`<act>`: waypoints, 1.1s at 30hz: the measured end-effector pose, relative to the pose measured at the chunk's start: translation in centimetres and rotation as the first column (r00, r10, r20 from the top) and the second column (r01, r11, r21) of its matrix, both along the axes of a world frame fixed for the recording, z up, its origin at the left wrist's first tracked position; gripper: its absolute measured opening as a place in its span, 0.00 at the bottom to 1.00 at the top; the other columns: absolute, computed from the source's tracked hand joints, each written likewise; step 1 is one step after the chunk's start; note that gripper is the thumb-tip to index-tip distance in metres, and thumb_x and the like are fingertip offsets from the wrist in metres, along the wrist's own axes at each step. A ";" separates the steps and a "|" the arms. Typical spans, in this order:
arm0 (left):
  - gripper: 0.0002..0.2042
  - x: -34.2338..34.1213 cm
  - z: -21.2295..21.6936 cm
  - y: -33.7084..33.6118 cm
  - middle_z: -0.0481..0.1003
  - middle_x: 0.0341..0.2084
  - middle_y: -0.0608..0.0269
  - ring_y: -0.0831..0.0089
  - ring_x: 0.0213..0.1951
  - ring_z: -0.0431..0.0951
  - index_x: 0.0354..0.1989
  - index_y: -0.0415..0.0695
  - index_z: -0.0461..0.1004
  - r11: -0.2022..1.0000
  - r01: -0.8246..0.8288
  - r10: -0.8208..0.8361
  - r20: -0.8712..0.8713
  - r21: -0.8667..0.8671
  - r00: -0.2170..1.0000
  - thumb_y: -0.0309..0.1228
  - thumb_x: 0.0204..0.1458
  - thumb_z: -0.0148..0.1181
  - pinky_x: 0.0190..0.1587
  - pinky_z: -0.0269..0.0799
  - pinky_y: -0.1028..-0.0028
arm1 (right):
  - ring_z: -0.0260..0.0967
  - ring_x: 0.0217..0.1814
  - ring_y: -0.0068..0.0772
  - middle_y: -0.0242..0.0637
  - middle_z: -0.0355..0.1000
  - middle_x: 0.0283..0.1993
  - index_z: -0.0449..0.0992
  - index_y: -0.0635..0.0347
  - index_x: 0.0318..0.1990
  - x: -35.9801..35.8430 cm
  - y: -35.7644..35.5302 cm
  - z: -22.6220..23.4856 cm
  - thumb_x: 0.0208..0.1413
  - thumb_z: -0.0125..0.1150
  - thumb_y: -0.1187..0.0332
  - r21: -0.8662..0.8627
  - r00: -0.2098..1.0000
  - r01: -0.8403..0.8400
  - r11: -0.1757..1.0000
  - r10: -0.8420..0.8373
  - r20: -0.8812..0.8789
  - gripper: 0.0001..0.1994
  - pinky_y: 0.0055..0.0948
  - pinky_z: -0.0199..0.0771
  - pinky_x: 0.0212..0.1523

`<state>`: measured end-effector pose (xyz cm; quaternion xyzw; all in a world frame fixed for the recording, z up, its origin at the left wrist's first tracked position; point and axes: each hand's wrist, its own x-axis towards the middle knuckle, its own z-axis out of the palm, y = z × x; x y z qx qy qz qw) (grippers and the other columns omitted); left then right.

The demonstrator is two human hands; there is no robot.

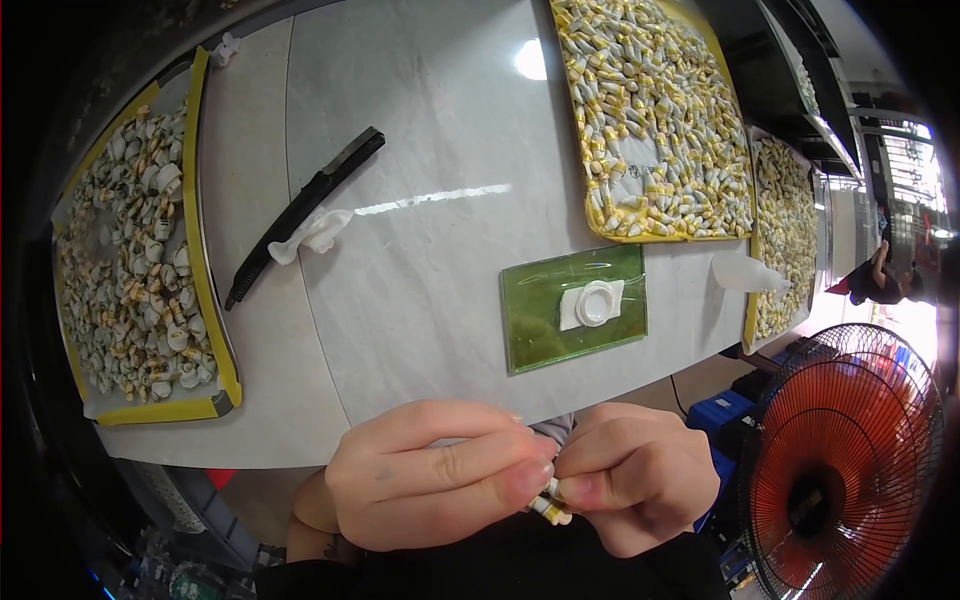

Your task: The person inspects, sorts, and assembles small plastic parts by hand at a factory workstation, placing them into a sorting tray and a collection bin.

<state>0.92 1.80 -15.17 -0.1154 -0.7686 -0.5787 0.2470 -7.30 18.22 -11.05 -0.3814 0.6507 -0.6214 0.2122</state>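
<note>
In front of my body, off the near edge of the table, my left hand [440, 475] and my right hand [640, 475] meet with fingers closed. Pinched between their fingertips are small white-and-yellow pieces [548, 508], like the ones lying in the trays. My left fingers cover much of them, so their full shape and number are hidden. The right thumb and forefinger press on the end of one piece from the right. Just beyond the hands, a green sheet [530, 335] lies on the table, bearing a small round white dish [598, 303] on a folded white cloth [571, 312].
A yellow-rimmed tray [665, 238] full of such pieces stands far right, another tray [750, 335] beyond it. At left is a tray [222, 345] of larger white pieces. A long black tool [305, 205], crumpled tissue [320, 232], translucent bottle [740, 273] and red fan [850, 470] are around.
</note>
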 end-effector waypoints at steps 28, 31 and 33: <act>0.12 0.4 0.0 0.5 0.74 0.38 0.46 0.63 0.42 0.76 0.45 0.35 0.66 0.686 0.176 -0.328 0.085 0.706 0.941 0.17 0.51 0.55 0.46 0.72 0.70 | 0.71 0.36 0.36 0.39 0.74 0.39 0.76 0.60 0.40 -1.0 -1.0 -1.6 0.36 0.72 0.76 -0.076 0.914 0.152 0.985 -0.169 -0.369 0.19 0.29 0.70 0.35; 0.13 -0.2 1.0 0.4 0.75 0.36 0.50 0.62 0.39 0.77 0.42 0.36 0.68 0.835 0.140 -0.209 0.073 0.532 0.975 0.18 0.48 0.60 0.41 0.73 0.71 | 0.72 0.38 0.39 0.41 0.74 0.41 0.76 0.61 0.40 -0.4 -1.0 -2.0 0.37 0.71 0.77 -0.126 0.927 0.135 0.983 -0.171 -0.334 0.19 0.30 0.72 0.38; 0.15 -0.5 1.5 0.4 0.76 0.32 0.53 0.62 0.34 0.77 0.40 0.38 0.70 0.950 0.109 -0.115 0.001 0.292 0.993 0.20 0.43 0.66 0.35 0.74 0.71 | 0.73 0.38 0.39 0.41 0.75 0.41 0.76 0.62 0.40 -0.1 -0.9 -1.9 0.37 0.70 0.78 -0.177 0.925 0.144 0.974 -0.196 -0.324 0.18 0.30 0.74 0.38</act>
